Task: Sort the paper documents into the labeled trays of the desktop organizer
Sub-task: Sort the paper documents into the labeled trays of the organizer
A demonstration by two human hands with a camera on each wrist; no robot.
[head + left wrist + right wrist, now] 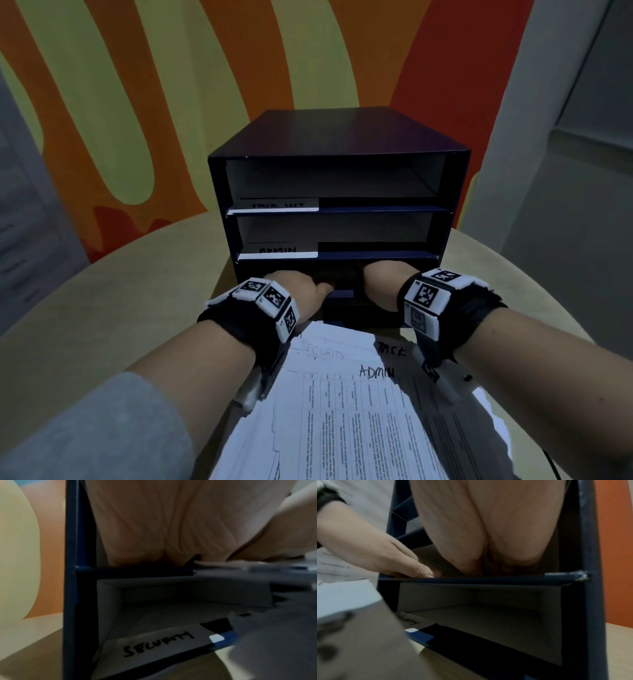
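Observation:
A dark blue organizer (pixel 339 137) stands on the table with stacked trays. Its upper labels (pixel 277 205) and ADMIN (pixel 277 250) show in the head view, and a SECURITY label (pixel 159 645) marks the bottom tray. Both hands reach into the third slot. My left hand (pixel 301 291) has its thumb (pixel 426 573) lying on that shelf's front edge, and its fingers run straight inside. My right hand (pixel 380 287) is deeper in, with its fingers (pixel 488 565) bent in the dark. No sheet shows in either hand. A loose stack of papers (pixel 342 411) lies in front of the organizer.
The round beige table (pixel 102 308) carries the organizer at its far side and the papers near me. The top sheets bear handwritten words SECURITY, ADMIN and TASK. An orange and yellow-green wall (pixel 171 85) rises behind. The bottom tray (pixel 488 615) looks bare inside.

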